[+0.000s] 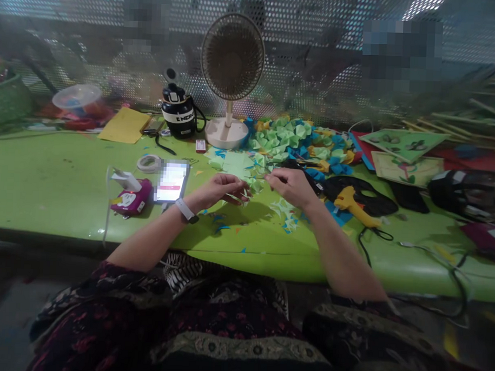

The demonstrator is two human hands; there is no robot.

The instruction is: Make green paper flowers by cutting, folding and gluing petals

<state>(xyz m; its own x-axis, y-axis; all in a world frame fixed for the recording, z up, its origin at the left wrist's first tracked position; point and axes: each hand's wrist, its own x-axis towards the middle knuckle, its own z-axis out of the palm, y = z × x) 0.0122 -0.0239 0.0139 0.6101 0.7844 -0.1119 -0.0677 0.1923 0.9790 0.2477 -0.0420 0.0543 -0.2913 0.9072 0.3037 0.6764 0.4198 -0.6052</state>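
My left hand point(228, 188), with a pale band on its wrist, hovers over the near part of the table, fingers curled together. Bits of light green paper show at its fingertips; whether they are held or lie behind cannot be made out. Facing it, my right hand point(291, 186) is closed in a pinch on a thin stick point(253, 177) that points toward the left hand. Just between the hands is a folded light green paper piece point(256, 186). Light green paper offcuts point(285, 211) lie below the right hand, and flat green sheets point(237, 162) lie beyond the left.
A heap of folded paper shapes point(287, 135) lies beside a fan point(232, 58). Left are a black jug point(179, 115), a phone point(171, 183), a tape roll point(148, 163) and a purple power strip point(133, 198). A yellow glue gun point(358, 209) with a cord lies right.
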